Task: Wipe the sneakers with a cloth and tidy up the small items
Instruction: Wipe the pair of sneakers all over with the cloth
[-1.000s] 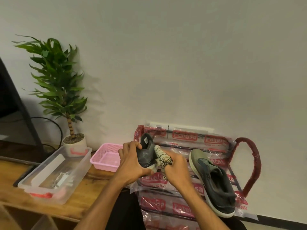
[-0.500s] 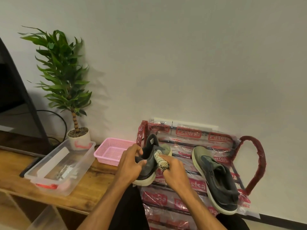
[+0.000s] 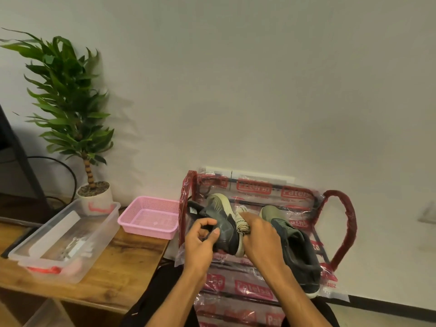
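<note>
**Sneaker held in both hands, cloth at the sole**

Left hand (image 3: 200, 241) grips the dark grey sneaker (image 3: 221, 225) at the heel end. Its fingers curl round the collar and the thumb lies flat on the upper. The sneaker is tipped on its side w/ the toe pointing up and away. Its pale ridged sole faces right, toward the other hand. It's held up over the top shelf of the shoe rack (image 3: 342, 232), not resting on it.

Right hand (image 3: 259, 239) is closed round a bunched cream cloth (image 3: 243, 223) w/ a dark pattern. A wad of the cloth sticks out above the knuckles and touches the edge of the sole. Only the back of this hand shows, so can't tell how the fingertips sit.

The 2nd sneaker (image 3: 295, 249) has the same grey and olive colours. It lies on the rack's top shelf just right of the right hand, toe toward the wall, heel toward the person. The right wrist hides part of it.

The rack is wrapped in clear plastic w/ red printed labels, and has red padded loops at both ends. It stands against the white wall.

Left of the rack is a wooden counter (image 3: 122, 267). On it, nearest the rack, sits a pink mesh basket (image 3: 151, 218). Further left is a clear plastic box (image 3: 99, 234) w/ red clips. The box holds a long white piece and a few small bits, too blurred to name. Behind the box, by the wall, stands a potted plant (image 3: 68, 95) in a white pot.
</note>
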Available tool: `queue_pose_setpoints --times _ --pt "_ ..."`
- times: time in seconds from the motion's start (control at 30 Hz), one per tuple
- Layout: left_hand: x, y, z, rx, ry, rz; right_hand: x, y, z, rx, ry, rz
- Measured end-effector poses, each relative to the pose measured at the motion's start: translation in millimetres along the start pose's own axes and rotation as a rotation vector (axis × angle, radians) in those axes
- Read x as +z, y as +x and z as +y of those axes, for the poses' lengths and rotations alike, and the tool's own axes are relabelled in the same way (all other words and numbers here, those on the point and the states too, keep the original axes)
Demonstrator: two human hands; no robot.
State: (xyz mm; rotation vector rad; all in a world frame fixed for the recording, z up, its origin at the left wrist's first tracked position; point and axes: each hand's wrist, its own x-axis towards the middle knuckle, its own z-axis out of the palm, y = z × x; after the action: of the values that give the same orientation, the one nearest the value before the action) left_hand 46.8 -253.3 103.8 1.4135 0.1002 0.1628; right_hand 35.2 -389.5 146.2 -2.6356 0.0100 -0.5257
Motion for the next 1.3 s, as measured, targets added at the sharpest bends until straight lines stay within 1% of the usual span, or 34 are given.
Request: queue_pose_setpoints --times 0.07,0.2,0.27,0.37,0.47,0.57,0.63,0.7,0.73,0.77,0.8,0.87,0.9,0.97,1.1,1.17,1.23,1.3 --pt "9.7 -6.8 -6.7 -0.090 -0.109 -0.011 -1.5 3.3 6.6 0.044 0.044 0.011" --pt "16.5 -16.5 -24.0 -0.219 -0.169 -0.036 1.1 -0.5 17.8 0.080 0.090 -0.054" --pt "15.2 -18.7 -32.5 -0.239 -0.124 -0.059 3.9 -5.8 22.9 0.090 0.098 -0.098" --pt "11.0 -21.2 -38.7 -0.221 0.018 -0.095 7.8 -15.2 29.4 0.093 0.131 -0.140" --pt "3.9 -16.1 -42.5 -0.124 0.232 -0.196 11.4 -20.7 32.8 0.062 0.130 -0.153" --pt "-1.8 -12.8 -36.9 0.057 0.538 -0.266 13.9 -22.0 33.4 0.055 0.112 -0.157" --pt "-3.8 -12.5 -25.8 0.198 0.784 -0.287 15.1 -23.0 32.6 0.053 0.098 -0.159" --pt "-6.5 -7.5 -14.3 0.400 1.073 -0.288 15.3 -25.4 30.4 0.043 0.093 -0.161" --pt "-7.7 -1.2 -10.9 0.498 1.180 -0.317 15.3 -27.1 29.5 0.024 0.087 -0.157" --pt "-9.0 6.2 -7.6 0.548 1.266 -0.394 15.1 -28.2 29.4 0.003 0.069 -0.154" --pt "-10.1 14.7 -5.0 0.562 1.340 -0.510 15.2 -28.5 31.0 -0.018 0.040 -0.154" --pt "-13.0 28.9 -3.5 0.526 1.485 -0.726 16.5 -28.8 35.8 -0.049 -0.028 -0.166" --pt "-14.8 34.6 -5.1 0.502 1.531 -0.788 18.4 -29.6 37.8 -0.067 -0.056 -0.173" --pt "-16.5 41.9 -9.3 0.496 1.568 -0.842 24.3 -34.8 37.3 -0.139 -0.127 -0.142" --pt "-16.3 46.6 -15.6 0.577 1.593 -0.846 43.2 -57.6 33.5 -0.305 -0.290 -0.136" --pt "-16.6 45.8 -16.6 0.576 1.593 -0.831 41.0 -59.9 37.0 -0.389 -0.361 -0.136" --pt "-14.3 42.8 -17.4 0.546 1.580 -0.819 37.0 -50.6 43.7 -0.387 -0.409 -0.092" --pt "-8.5 39.3 -17.6 0.539 1.588 -0.802 33.1 -41.2 45.1 -0.326 -0.426 -0.077"
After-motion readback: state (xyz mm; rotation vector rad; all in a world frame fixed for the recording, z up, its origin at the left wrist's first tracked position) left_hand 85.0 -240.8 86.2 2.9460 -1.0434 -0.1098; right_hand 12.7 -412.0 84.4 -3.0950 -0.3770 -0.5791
